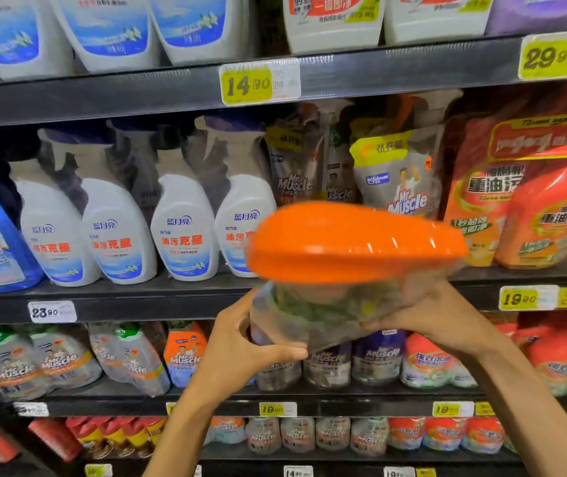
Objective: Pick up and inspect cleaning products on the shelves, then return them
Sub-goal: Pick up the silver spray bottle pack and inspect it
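Note:
A cleaning product [351, 246] with a broad orange base and a clear plastic-wrapped body is held in front of the shelves, blurred, its orange bottom turned toward me. My left hand [247, 342] pinches the wrapped lower part from the left. From the right, my right hand [430, 311] grips the same wrapped part. Its label cannot be read.
Dark shelves [137, 94] hold white spray bottles [182, 218] at middle left, Mr Muscle packs [399, 180] behind the held item and orange refill packs [533, 208] at right. Lower rows carry several more bottles. Yellow price tags [247, 85] line the shelf edges.

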